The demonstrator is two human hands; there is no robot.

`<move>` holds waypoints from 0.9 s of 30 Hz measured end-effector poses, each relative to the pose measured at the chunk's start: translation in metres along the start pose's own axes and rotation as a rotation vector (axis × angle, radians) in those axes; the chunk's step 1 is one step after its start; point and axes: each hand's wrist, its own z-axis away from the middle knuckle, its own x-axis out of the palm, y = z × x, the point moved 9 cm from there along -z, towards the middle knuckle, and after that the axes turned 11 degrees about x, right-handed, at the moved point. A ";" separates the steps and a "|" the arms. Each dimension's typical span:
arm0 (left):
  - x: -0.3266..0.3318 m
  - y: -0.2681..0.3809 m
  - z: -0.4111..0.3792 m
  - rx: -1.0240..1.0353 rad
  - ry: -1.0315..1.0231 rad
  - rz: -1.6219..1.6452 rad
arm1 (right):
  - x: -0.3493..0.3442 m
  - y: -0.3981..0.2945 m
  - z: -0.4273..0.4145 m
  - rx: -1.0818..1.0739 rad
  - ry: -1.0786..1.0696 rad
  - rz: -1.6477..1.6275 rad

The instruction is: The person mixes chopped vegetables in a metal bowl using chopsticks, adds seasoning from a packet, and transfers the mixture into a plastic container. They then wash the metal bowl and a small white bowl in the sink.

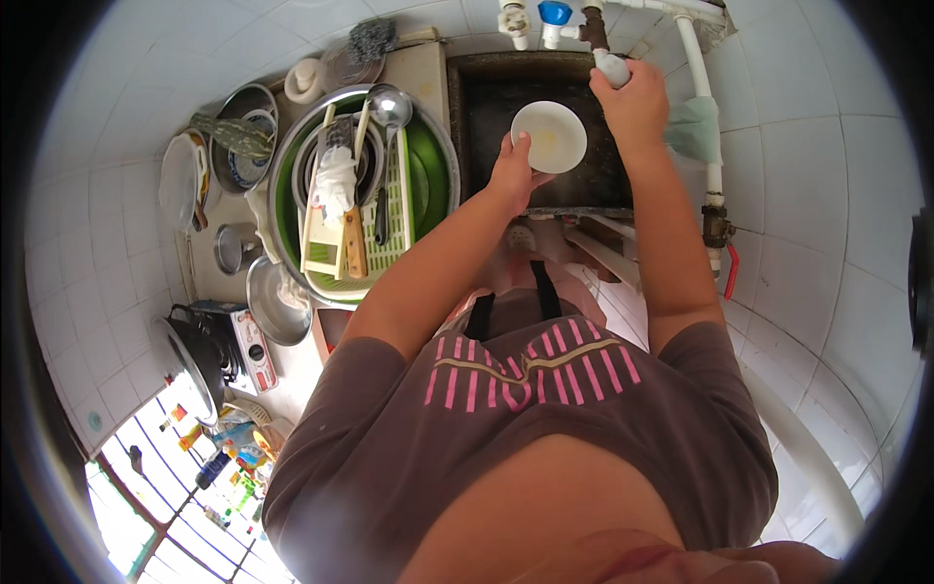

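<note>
My left hand (pixel 514 174) holds a white bowl (pixel 549 137) by its rim, thumb inside, over a dark rectangular sink (pixel 481 109). Some yellowish residue shows on the bowl's inner bottom. Up and to the right, my right hand (pixel 633 98) grips a whitish fitting (pixel 613 70) at the end of a pipe at the sink's back edge. Whether water runs from it cannot be seen. Left of the sink is a large metal basin (pixel 454 175) with a green inside, holding a ladle (pixel 390 108), a wooden-handled knife (pixel 355 244), a grater and a plastic basket.
A blue-handled valve (pixel 555 13) sits on the wall behind the sink. Pipes with a red lever (pixel 732 272) run down the tiled wall at right. Metal bowls (pixel 279 299), a portable stove (pixel 254 350) and a wok (pixel 191 365) stand along the left counter. A scouring pad (pixel 372 40) lies at the back.
</note>
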 end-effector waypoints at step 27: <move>0.000 -0.048 -0.098 -0.045 -0.067 -0.238 | 0.147 0.072 0.127 -0.250 -0.996 0.547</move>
